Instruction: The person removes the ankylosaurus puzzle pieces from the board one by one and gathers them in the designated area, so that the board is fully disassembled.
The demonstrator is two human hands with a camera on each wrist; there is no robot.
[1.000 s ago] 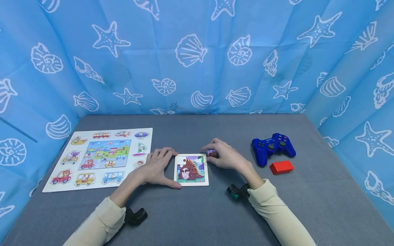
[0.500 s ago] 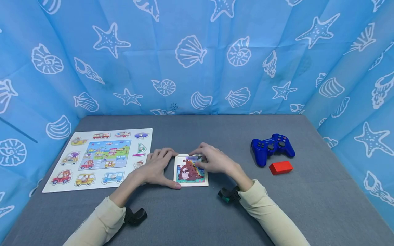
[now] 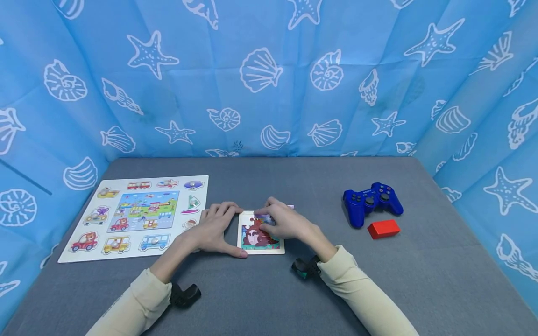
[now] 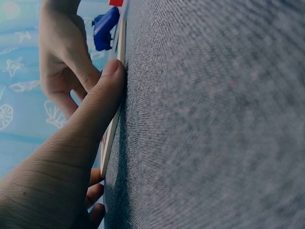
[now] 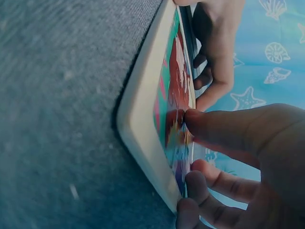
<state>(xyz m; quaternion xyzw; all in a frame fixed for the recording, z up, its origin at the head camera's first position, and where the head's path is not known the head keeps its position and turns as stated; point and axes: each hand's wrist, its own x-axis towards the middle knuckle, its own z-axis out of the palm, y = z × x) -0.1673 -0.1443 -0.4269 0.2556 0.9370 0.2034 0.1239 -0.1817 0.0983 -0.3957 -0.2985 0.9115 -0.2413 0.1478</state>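
A small square jigsaw puzzle [image 3: 253, 238] with a brown dinosaur picture lies in its pale wooden tray [image 3: 262, 251]. My left hand [image 3: 214, 229] grips the tray's left side, thumb at the near corner and fingers at the far corner. In the left wrist view the left thumb [image 4: 108, 78] lies along the tray's edge [image 4: 110, 131]. My right hand [image 3: 287, 221] reaches over the upper right of the puzzle, thumb and fingertips pinching at a puzzle piece [image 3: 266, 218] there. The right thumb [image 5: 202, 121] touches the picture; the right hand hides much of it.
A purple sliver [image 3: 291, 206], apparently a loose piece, shows behind the right hand. To the left lies a vehicle peg puzzle board [image 3: 102, 254]. A blue game controller [image 3: 371, 203] and a red block [image 3: 384, 229] are on the right. A blue curtain [image 3: 269, 116] backs the table.
My right hand has moved left from beside the tray, where a loose piece lay by its fingers, onto the puzzle's upper right. My left hand has stayed in place.
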